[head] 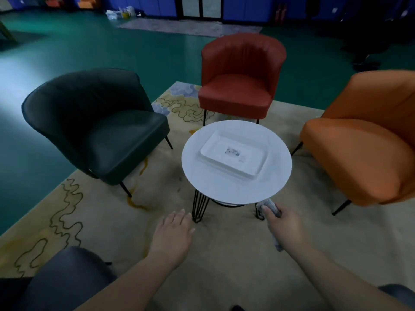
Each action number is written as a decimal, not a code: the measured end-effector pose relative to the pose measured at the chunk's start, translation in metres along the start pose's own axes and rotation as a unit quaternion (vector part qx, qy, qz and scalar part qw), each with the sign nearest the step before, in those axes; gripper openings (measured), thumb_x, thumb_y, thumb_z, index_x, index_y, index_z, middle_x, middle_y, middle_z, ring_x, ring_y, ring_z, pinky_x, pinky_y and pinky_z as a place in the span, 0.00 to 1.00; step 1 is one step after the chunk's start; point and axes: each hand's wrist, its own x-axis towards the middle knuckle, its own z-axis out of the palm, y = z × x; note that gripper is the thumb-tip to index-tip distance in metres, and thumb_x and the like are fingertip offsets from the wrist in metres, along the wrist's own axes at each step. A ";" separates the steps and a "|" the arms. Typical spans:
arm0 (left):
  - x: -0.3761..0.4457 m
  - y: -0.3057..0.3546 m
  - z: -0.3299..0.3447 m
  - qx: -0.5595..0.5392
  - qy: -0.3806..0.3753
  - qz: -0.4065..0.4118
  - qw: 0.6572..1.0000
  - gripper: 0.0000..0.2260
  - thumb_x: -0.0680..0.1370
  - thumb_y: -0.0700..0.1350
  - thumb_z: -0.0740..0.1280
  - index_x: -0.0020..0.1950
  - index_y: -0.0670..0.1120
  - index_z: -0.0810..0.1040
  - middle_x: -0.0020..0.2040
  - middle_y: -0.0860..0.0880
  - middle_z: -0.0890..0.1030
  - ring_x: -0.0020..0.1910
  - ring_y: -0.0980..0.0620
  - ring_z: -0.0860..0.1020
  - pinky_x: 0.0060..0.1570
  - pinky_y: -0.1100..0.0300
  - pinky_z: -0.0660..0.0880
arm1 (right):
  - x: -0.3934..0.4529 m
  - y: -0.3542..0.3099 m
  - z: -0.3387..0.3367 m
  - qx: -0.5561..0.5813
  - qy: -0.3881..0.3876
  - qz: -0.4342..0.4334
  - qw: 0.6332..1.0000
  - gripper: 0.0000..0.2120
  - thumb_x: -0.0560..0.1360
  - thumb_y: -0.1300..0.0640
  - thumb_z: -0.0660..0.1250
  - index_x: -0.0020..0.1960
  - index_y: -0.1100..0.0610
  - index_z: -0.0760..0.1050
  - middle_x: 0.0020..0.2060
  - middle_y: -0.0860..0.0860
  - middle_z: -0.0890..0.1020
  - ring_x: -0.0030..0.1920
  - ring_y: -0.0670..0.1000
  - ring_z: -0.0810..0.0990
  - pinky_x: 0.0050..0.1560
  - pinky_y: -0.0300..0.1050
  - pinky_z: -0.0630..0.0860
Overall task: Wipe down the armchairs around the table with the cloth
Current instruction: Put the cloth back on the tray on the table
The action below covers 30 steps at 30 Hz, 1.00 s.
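Two bare hands sat low in the frame over the beige rug [94,221]. The left hand [174,235] was flat with fingers relaxed and straight, gripping nothing. The right hand [284,225], lower right of centre, had its grip curled round a grey cloth [270,206], bunched at the fingertips with a bit trailing under the palm. Just past both, mid-frame, was the round white tabletop [235,189] on black wire legs, carrying a white rectangular tray [233,153]. Around it: dark green armchair [96,126] on the left, orange armchair [363,149] at the right edge, red armchair [242,77] furthest back, top centre, with the green floor [89,48] behind.
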 end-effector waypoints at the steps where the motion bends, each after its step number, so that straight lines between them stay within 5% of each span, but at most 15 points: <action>1: 0.010 0.000 -0.003 -0.002 -0.002 -0.001 1.000 0.23 0.82 0.56 0.48 0.77 0.52 0.57 0.77 0.51 0.58 0.75 0.50 0.56 0.72 0.52 0.54 | 0.010 -0.003 0.002 0.001 -0.001 0.000 1.000 0.12 0.75 0.49 0.65 0.33 0.47 0.73 0.30 0.52 0.77 0.23 0.45 0.75 0.16 0.32 0.64; 8: 0.099 -0.016 -0.019 -0.003 -0.017 0.016 1.000 0.24 0.82 0.56 0.47 0.77 0.51 0.54 0.78 0.51 0.56 0.75 0.51 0.55 0.72 0.51 0.53 | 0.084 -0.030 0.025 0.014 -0.031 0.024 0.999 0.08 0.75 0.47 0.65 0.43 0.49 0.79 0.39 0.56 0.78 0.24 0.58 0.77 0.17 0.42 0.69; 11: 0.146 -0.028 -0.024 -0.011 -0.021 0.040 0.999 0.24 0.82 0.56 0.47 0.77 0.51 0.55 0.77 0.51 0.56 0.75 0.50 0.55 0.72 0.51 0.53 | 0.119 -0.042 0.038 0.018 -0.019 0.030 0.999 0.14 0.77 0.51 0.64 0.38 0.59 0.76 0.30 0.60 0.72 0.17 0.55 0.67 0.17 0.41 0.64; 15: 0.212 -0.045 -0.030 -0.016 -0.026 0.074 0.997 0.23 0.82 0.56 0.47 0.77 0.51 0.55 0.77 0.51 0.57 0.75 0.50 0.55 0.72 0.50 0.52 | 0.160 -0.062 0.053 0.035 -0.013 0.048 0.998 0.11 0.77 0.52 0.63 0.41 0.56 0.79 0.25 0.57 0.69 0.19 0.52 0.65 0.22 0.41 0.65; 21: 0.295 -0.062 -0.035 -0.010 -0.041 0.103 0.994 0.24 0.82 0.56 0.47 0.77 0.51 0.56 0.77 0.50 0.57 0.75 0.49 0.56 0.72 0.51 0.53 | 0.202 -0.075 0.072 0.090 0.015 0.105 0.990 0.07 0.77 0.51 0.63 0.46 0.50 0.80 0.27 0.56 0.78 0.24 0.53 0.75 0.26 0.45 0.74; 27: 0.366 -0.047 -0.029 -0.002 -0.073 0.109 0.991 0.24 0.82 0.55 0.47 0.77 0.50 0.56 0.77 0.49 0.58 0.75 0.48 0.57 0.73 0.50 0.55 | 0.253 -0.067 0.073 0.092 0.031 0.159 0.983 0.11 0.76 0.52 0.63 0.46 0.60 0.76 0.32 0.58 0.81 0.30 0.59 0.79 0.23 0.48 0.75; 30: 0.401 -0.033 -0.023 0.024 -0.082 0.128 0.988 0.24 0.82 0.55 0.46 0.77 0.50 0.55 0.77 0.49 0.58 0.75 0.48 0.56 0.73 0.49 0.55 | 0.292 -0.058 0.077 0.107 0.021 0.182 0.977 0.11 0.76 0.52 0.63 0.43 0.60 0.75 0.30 0.56 0.80 0.26 0.55 0.79 0.20 0.48 0.75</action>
